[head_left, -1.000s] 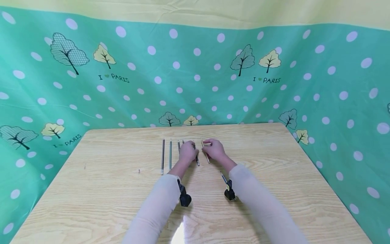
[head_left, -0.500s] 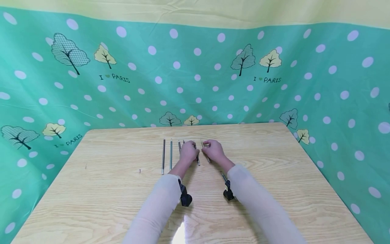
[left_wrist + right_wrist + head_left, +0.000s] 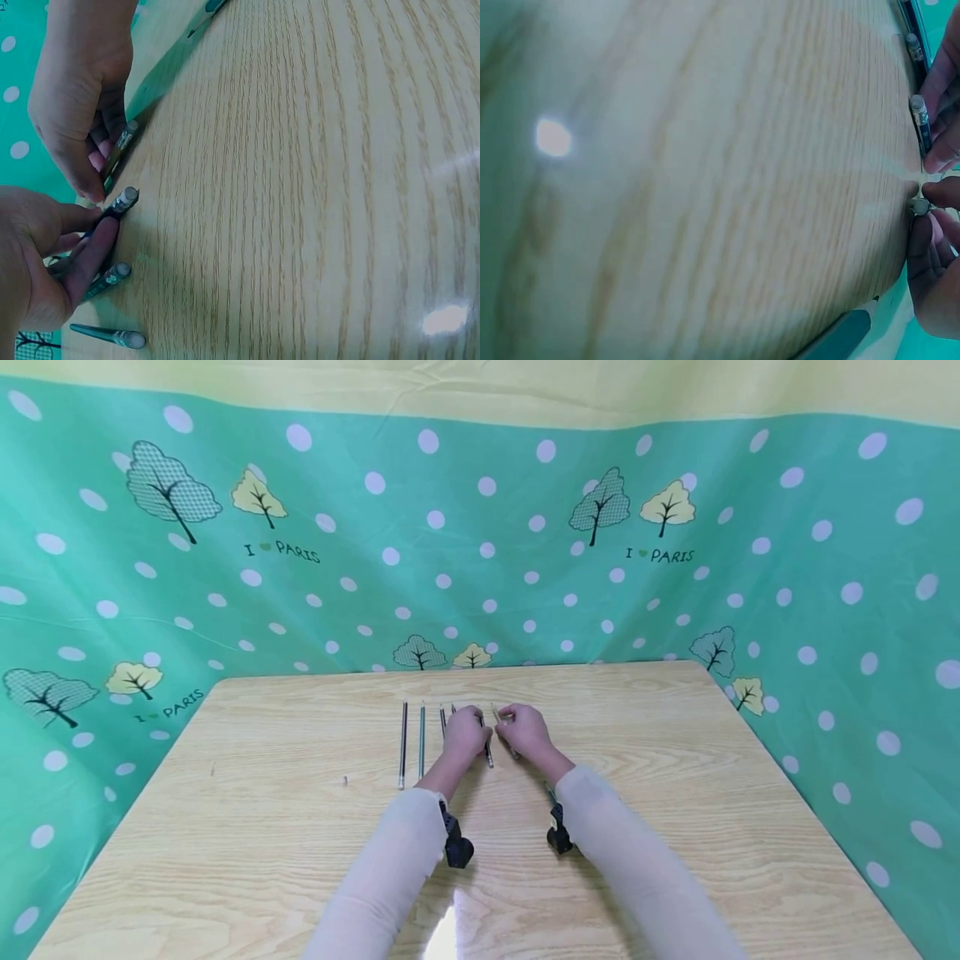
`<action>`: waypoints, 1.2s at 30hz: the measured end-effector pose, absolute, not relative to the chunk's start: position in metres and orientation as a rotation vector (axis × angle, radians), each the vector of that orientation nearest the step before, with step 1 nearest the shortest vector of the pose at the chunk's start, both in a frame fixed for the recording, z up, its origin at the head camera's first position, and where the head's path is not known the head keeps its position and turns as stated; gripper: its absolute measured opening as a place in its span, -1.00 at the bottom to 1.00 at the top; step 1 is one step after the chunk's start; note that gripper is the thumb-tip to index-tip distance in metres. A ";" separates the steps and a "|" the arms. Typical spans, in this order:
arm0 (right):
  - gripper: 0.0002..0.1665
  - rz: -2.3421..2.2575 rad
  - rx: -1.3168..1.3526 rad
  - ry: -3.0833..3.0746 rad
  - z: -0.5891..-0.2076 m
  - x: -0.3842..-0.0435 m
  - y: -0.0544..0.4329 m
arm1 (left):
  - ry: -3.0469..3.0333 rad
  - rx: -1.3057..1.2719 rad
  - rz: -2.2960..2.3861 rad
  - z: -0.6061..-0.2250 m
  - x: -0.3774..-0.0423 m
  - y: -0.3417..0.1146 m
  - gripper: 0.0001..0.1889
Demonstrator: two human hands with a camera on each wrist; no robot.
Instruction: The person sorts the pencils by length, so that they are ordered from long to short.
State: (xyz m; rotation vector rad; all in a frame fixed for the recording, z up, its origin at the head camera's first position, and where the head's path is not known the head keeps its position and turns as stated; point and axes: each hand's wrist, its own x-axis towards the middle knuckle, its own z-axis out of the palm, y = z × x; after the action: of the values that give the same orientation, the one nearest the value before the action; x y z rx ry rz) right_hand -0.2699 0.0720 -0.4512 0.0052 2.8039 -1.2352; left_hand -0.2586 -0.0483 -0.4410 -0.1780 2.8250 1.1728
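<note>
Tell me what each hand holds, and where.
Left hand: a dark pencil, pinched by its shaft, eraser end exposed. Right hand: a pale pencil, likewise by the shaft.

A pale wood-grain table (image 3: 225, 877) spreads before you, backed by green, pale-dotted cloth (image 3: 480, 452) (printed with trees (image 3: 667, 508) and "PARIS" lettering (image 3: 672, 557)); one tiny scrap (image 3: 345, 781) lies toward your left.

Teal pencil (image 3: 422, 739); dark pencil (image 3: 403, 742); backdrop (image 3: 345, 539) green, white-dotted, cream on top; tabletop (image 3: 262, 843) pale woodgrain; sleeves (image 3: 382, 868) off-white.

Glare (image 3: 442, 933) spots the tabletop (image 3: 262, 827) in every view.
</note>
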 end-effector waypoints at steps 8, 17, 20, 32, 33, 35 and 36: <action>-0.65 -1.235 0.003 2.808 -0.451 -0.269 0.074 | 2.856 -0.150 1.153 -0.441 -0.258 -0.047 -0.58; -0.70 -1.283 -0.051 2.814 -0.452 -0.271 0.076 | 2.877 -0.113 1.141 -0.439 -0.257 -0.047 -0.58; -0.72 -1.294 -0.050 2.801 -0.452 -0.271 0.076 | 2.872 -0.132 1.147 -0.439 -0.257 -0.047 -0.58; -0.77 -1.299 -0.039 2.814 -0.450 -0.269 0.073 | 2.857 -0.136 1.161 -0.439 -0.256 -0.047 -0.58; -0.77 -1.300 -0.039 2.813 -0.450 -0.269 0.073 | 2.858 -0.139 1.160 -0.439 -0.256 -0.047 -0.58; -0.76 -1.298 -0.044 2.810 -0.450 -0.269 0.073 | 2.863 -0.144 1.155 -0.439 -0.256 -0.047 -0.59; -0.76 -1.296 -0.046 2.808 -0.450 -0.269 0.073 | 2.865 -0.144 1.154 -0.438 -0.256 -0.047 -0.59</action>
State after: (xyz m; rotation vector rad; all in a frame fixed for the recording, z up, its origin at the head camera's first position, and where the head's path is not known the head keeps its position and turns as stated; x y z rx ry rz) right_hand -0.2693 0.0733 -0.4496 -0.0464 2.8083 -1.2959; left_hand -0.2565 -0.0474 -0.4384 -0.1443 2.8650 1.1537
